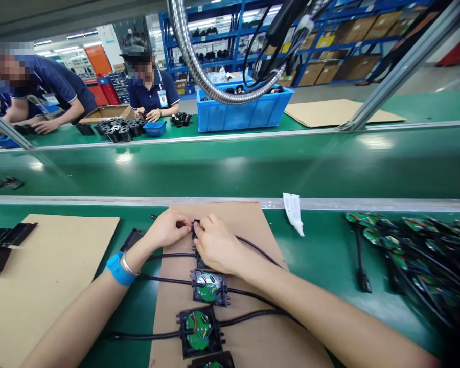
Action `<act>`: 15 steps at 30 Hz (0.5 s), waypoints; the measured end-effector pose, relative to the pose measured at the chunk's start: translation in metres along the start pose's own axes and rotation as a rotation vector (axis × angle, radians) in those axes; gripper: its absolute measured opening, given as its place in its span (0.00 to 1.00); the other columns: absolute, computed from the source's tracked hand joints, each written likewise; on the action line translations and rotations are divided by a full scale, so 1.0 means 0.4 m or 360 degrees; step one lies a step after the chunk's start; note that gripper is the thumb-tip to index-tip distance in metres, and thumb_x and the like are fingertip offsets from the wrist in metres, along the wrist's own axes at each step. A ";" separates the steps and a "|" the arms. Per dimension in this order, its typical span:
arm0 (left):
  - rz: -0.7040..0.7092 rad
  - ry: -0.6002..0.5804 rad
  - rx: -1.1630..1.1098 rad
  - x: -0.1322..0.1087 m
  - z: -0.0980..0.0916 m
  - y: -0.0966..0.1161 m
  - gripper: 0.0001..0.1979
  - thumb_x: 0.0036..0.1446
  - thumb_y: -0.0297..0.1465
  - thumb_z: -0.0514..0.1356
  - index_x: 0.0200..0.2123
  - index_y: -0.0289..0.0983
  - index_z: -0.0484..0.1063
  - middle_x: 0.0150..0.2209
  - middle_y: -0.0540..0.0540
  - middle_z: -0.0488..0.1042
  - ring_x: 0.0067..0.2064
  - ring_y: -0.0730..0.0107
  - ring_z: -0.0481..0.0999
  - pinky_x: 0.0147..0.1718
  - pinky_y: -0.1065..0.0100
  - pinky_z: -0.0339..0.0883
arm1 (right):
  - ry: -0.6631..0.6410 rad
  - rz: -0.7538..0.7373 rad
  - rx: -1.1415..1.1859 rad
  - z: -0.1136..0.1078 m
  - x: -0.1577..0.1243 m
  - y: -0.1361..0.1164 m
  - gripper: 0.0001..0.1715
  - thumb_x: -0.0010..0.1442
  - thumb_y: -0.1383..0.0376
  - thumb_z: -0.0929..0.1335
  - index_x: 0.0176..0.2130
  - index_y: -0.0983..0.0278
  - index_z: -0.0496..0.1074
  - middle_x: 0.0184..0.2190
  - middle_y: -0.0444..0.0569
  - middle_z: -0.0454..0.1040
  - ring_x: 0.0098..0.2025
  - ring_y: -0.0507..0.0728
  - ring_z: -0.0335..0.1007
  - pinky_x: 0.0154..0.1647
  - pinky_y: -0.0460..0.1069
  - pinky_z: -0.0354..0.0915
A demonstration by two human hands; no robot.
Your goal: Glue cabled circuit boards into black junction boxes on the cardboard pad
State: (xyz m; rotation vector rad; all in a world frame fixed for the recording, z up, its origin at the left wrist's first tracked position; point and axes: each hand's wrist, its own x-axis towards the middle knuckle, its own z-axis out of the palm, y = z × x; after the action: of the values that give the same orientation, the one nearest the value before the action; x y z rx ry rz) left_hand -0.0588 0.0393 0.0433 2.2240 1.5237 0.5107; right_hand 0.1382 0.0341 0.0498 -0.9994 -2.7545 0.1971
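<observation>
Both hands meet at the far end of a row of square black plastic housings on a cardboard sheet [249, 220]. My left hand [170, 228], with a blue wrist strap and a bangle, pinches at the left side of the farthest black housing [194, 232]. My right hand [218, 244] is closed over the right side of it and covers most of it. Nearer me lie a housing with a green circuit board [207, 287] and a larger one with a round green board [198, 331]. Black cables [153, 336] run out on both sides.
Many circuit boards with cables [398, 245] are heaped at the right. A white packet [293, 212] lies beyond the cardboard. Black parts [7, 237] rest on another cardboard sheet [69, 266] at the left. A metal hose [203, 82] hangs overhead. Co-workers [149, 92] sit across the conveyor [230, 171].
</observation>
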 end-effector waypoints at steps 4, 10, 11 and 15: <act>0.0029 -0.0013 0.0006 0.011 0.032 -0.008 0.05 0.54 0.25 0.60 0.28 0.36 0.75 0.32 0.49 0.75 0.37 0.68 0.72 0.43 0.67 0.64 | -0.0093 -0.0136 -0.0019 0.021 0.044 -0.025 0.21 0.63 0.64 0.58 0.35 0.74 0.76 0.38 0.63 0.68 0.46 0.66 0.56 0.45 0.60 0.56; 0.0075 0.0077 0.0129 -0.145 -0.031 0.066 0.15 0.58 0.33 0.58 0.48 0.37 0.73 0.47 0.40 0.71 0.50 0.57 0.67 0.53 0.54 0.58 | -0.0161 -0.0100 0.0076 -0.082 -0.064 0.008 0.25 0.65 0.56 0.59 0.50 0.70 0.72 0.44 0.59 0.69 0.49 0.63 0.58 0.50 0.58 0.58; 0.0146 -0.0020 0.0105 -0.202 -0.044 0.085 0.21 0.55 0.40 0.61 0.52 0.41 0.70 0.51 0.42 0.69 0.52 0.57 0.66 0.53 0.55 0.59 | -0.0162 -0.0108 0.0128 -0.099 -0.119 0.012 0.27 0.63 0.53 0.61 0.55 0.67 0.68 0.48 0.57 0.68 0.51 0.62 0.58 0.51 0.56 0.59; 0.0159 -0.0641 0.0203 -0.420 -0.032 0.145 0.63 0.31 0.54 0.68 0.67 0.39 0.43 0.67 0.30 0.36 0.64 0.32 0.44 0.55 0.39 0.52 | -0.0367 0.0028 0.0386 -0.099 -0.354 0.002 0.59 0.40 0.44 0.73 0.63 0.71 0.59 0.57 0.64 0.60 0.58 0.74 0.51 0.57 0.69 0.53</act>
State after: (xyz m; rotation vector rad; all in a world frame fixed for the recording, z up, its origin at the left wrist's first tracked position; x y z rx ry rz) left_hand -0.0767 -0.1356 0.0714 2.3286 1.2693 -0.0144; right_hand 0.2540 -0.0545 0.0675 -0.9897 -2.8311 0.6710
